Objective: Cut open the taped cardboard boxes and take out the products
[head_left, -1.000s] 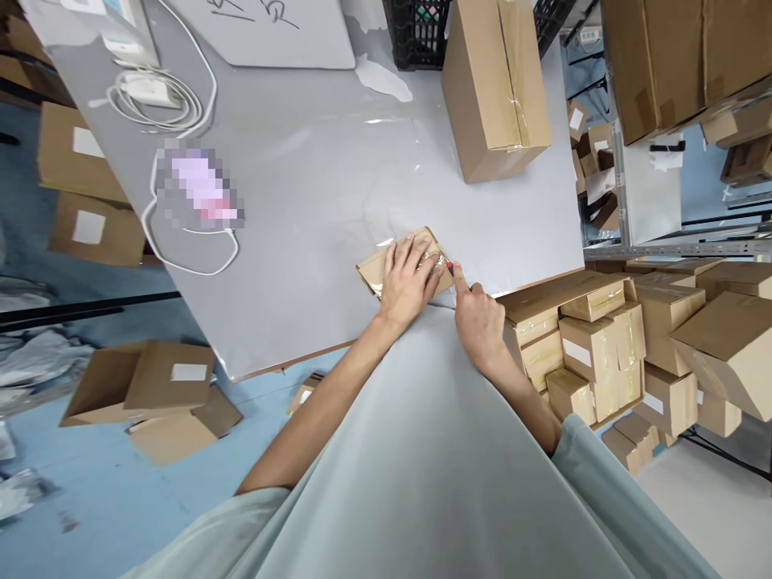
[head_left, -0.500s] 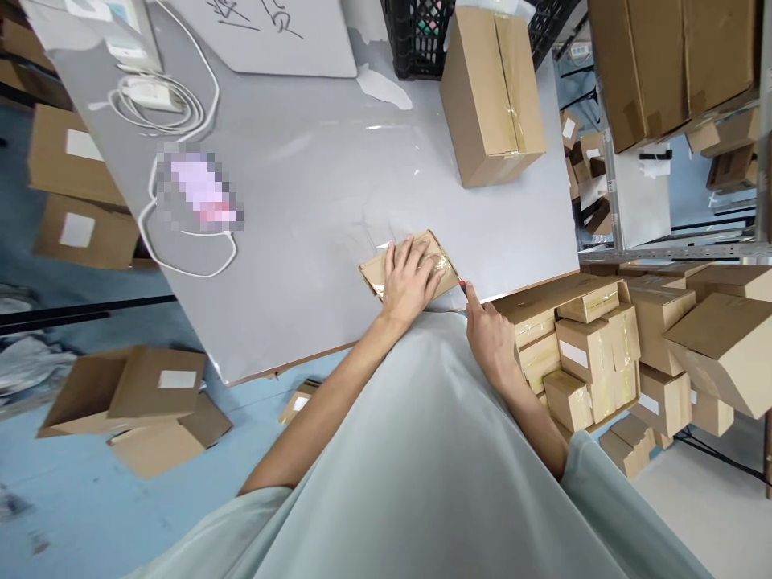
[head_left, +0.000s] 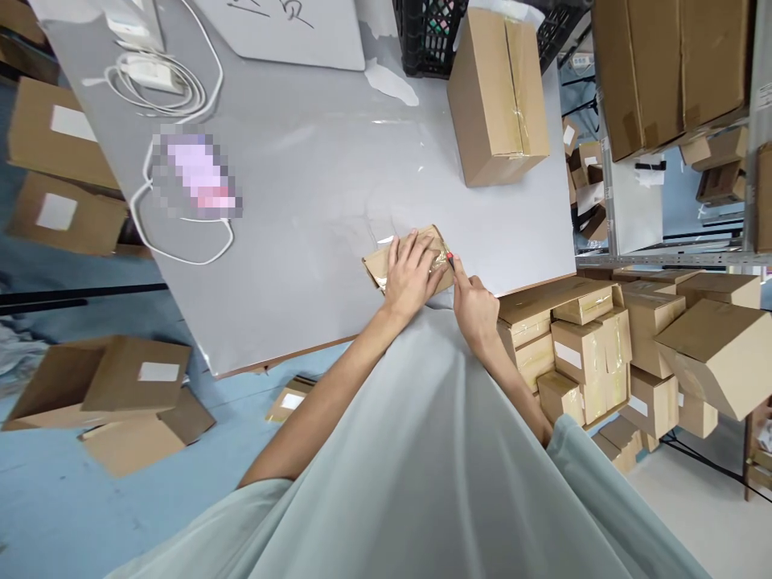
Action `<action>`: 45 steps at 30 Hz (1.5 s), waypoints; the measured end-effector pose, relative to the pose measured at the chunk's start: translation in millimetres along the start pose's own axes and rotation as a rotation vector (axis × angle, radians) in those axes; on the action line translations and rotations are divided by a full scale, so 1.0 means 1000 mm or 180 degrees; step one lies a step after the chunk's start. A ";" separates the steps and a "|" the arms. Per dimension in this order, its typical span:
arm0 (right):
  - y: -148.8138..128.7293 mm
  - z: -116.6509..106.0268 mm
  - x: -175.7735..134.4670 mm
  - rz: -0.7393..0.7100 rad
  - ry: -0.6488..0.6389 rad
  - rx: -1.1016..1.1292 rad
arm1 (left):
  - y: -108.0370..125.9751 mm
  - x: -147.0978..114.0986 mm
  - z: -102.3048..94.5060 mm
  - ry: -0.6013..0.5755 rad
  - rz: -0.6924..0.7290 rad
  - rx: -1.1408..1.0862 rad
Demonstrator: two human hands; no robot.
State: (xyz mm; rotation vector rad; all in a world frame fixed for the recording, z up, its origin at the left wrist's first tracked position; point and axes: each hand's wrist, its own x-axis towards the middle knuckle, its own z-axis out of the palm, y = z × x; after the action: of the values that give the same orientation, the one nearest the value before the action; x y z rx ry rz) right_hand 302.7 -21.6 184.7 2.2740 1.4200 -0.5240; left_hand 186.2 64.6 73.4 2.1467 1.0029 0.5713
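Note:
A small flat cardboard box with shiny clear tape lies at the table's front edge, close to my body. My left hand rests on top of it, fingers spread flat and pressing on the cardboard. At the box's right end is my right hand, closed around a small red-and-black box cutter. Its red end touches or nearly touches the taped edge; the blade cannot be made out, and most of the handle is inside the fist.
On the grey table stand a taped carton, a black plastic crate and a coiled white cable. A blurred-out phone-like item lies left. Stacked small boxes adjoin the right edge; open cartons sit on the floor.
My right hand has moved left and slightly up, bringing the box cutter from beside the box onto its right end. The left hand stays on the box. The camera view has shifted slightly.

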 end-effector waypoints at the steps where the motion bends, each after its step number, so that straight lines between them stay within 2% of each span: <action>1: -0.003 0.001 0.003 0.0014 0.0004 -0.0015 | 0.000 0.000 0.000 0.0002 0.0005 -0.0005; 6: -0.009 -0.001 -0.012 0.0204 -0.0071 -0.0140 | 0.002 0.000 -0.001 -0.0006 -0.0007 0.0011; 13: 0.005 -0.012 -0.039 0.0266 -0.0214 -0.0277 | 0.004 0.001 0.000 0.0002 -0.0046 -0.0043; 19: -0.001 -0.010 -0.012 0.0045 0.0023 -0.0181 | 0.004 0.001 -0.002 -0.0027 -0.0046 0.0053; 23: -0.010 -0.007 0.006 0.0083 0.0017 -0.0054 | 0.004 0.000 -0.002 -0.0047 -0.0027 0.0041; 29: -0.013 -0.006 -0.007 0.0245 -0.0023 -0.0070 | 0.004 0.001 -0.001 -0.0063 -0.0072 0.0017; 34: 0.003 -0.010 -0.025 0.0396 -0.0216 -0.0141 | 0.004 0.001 -0.001 -0.0093 -0.0016 -0.0091; 39: 0.028 -0.016 -0.043 0.0225 -0.0315 0.0188 | 0.000 0.002 -0.003 -0.0106 0.0012 -0.0061; 42: 0.044 -0.018 -0.052 0.0178 -0.0106 0.0633 | -0.006 0.001 -0.009 -0.0100 0.0078 -0.0016; 45: 0.062 -0.014 -0.051 0.0260 0.0382 0.1190 | -0.017 -0.008 -0.018 0.0031 0.0065 0.0040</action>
State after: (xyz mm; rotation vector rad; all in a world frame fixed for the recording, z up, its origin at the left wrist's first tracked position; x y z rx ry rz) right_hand 339.2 -77.2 230.9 2.6845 1.3696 -0.6856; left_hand 161.7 73.3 72.4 2.1694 0.9931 0.5871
